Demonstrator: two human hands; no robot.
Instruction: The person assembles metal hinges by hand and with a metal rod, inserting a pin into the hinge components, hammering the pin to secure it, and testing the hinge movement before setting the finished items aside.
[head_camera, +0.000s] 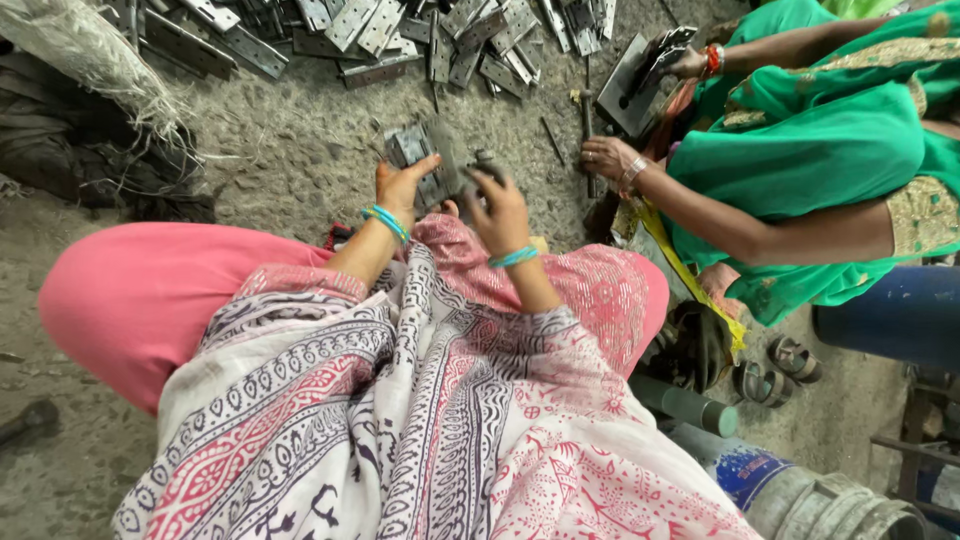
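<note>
two hands (450, 195), one hinge stack (430, 160)

This is a small metal workshop with work done on a rough concrete floor (300, 150), where a heap of flat grey hinge plates (400, 30) lies, a blue drum (900, 310) standing well right of it.
</note>
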